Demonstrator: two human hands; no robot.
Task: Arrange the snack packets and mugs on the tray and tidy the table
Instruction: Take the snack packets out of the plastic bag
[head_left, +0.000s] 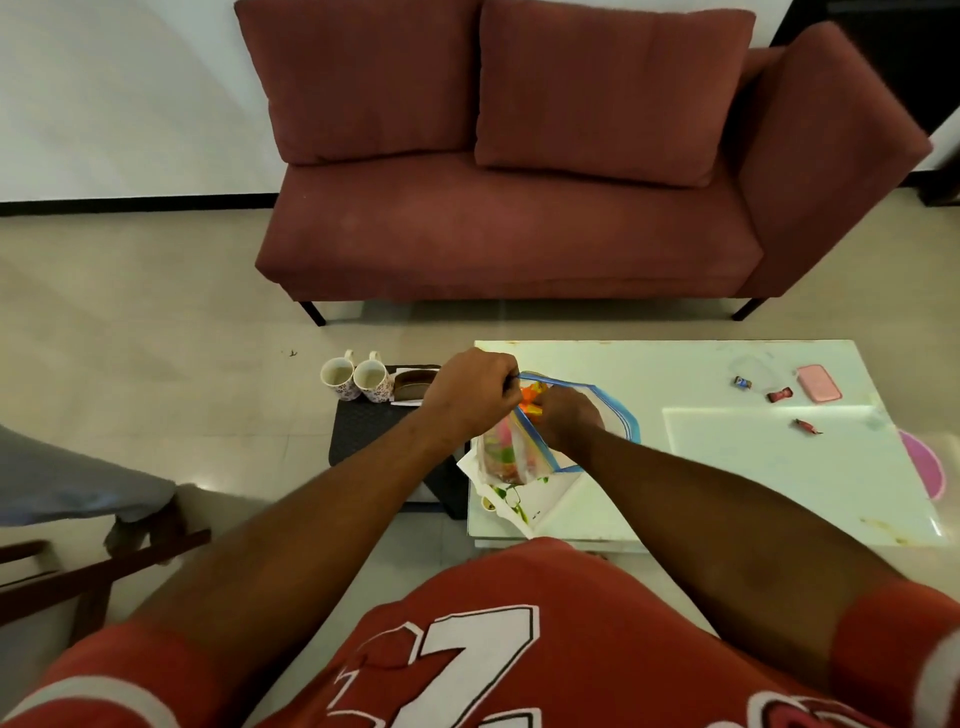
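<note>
A clear zip bag (613, 410) with a blue rim lies at the left end of the white table (727, 467), holding colourful snack packets (506, 457). My left hand (472, 395) pinches the bag's rim at its upper left corner. My right hand (569, 418) reaches into the bag's mouth beside an orange packet (527, 392); its fingers are hidden. Two floral mugs (356, 376) stand side by side on a dark tray (374, 431) left of the table. Three small wrapped sweets (779, 396) lie on the table's right part.
A pink case (819, 383) lies near the table's far right, and a pink disc (922, 465) shows past its right edge. A brown packet (410, 385) rests on the tray beside the mugs. Printed paper (511, 499) lies under the bag. A red sofa (519, 234) stands behind.
</note>
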